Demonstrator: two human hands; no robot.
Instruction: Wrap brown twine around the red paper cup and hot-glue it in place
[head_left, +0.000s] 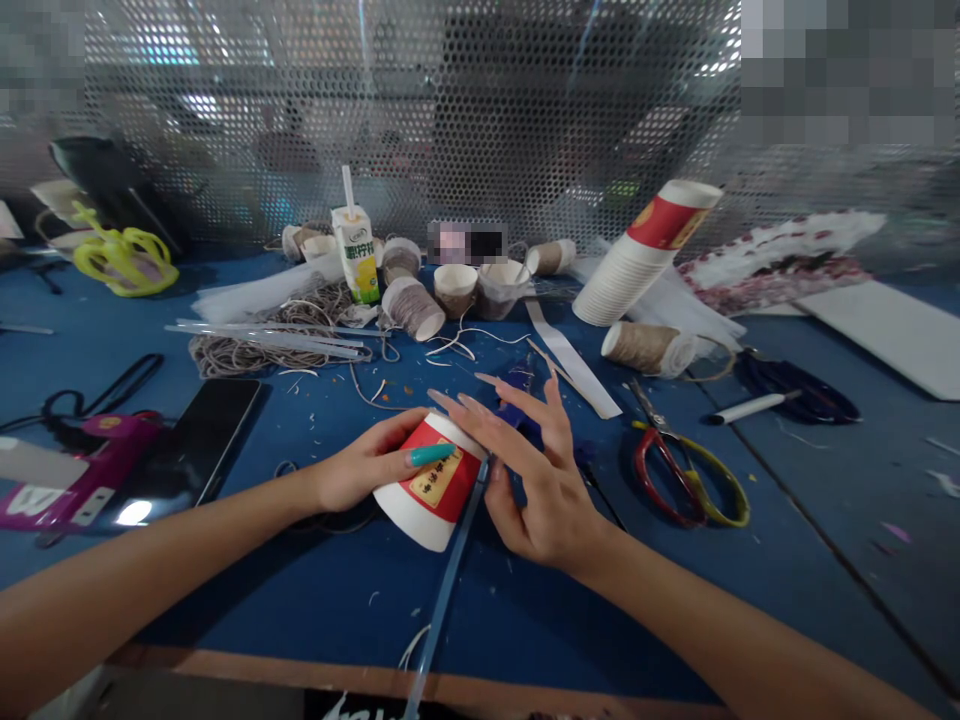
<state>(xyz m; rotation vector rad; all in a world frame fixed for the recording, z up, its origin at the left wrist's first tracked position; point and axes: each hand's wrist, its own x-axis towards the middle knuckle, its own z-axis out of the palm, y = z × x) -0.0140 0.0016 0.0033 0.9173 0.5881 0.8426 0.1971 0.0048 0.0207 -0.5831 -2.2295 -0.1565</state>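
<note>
A red and white paper cup (427, 520) is tipped over above the blue table, held in my left hand (356, 465) with the thumb across its printed label. My right hand (544, 490) has its fingers stretched out and spread at the narrow end of the cup. Its fingertips are over or against the cup's base; exact contact is hard to tell. A long translucent stick (444, 605) runs from beside the cup, near my right thumb, down past the table's front edge. Whether the thumb touches the stick is unclear.
Scissors (686, 475) lie right of my right hand, near a white pen (750, 408). A stack of paper cups (634, 255) leans behind. At left are a phone (217, 430) and a magenta glue gun (112, 470). Tangled twine (300, 330) and a drink carton (356, 255) stand farther back.
</note>
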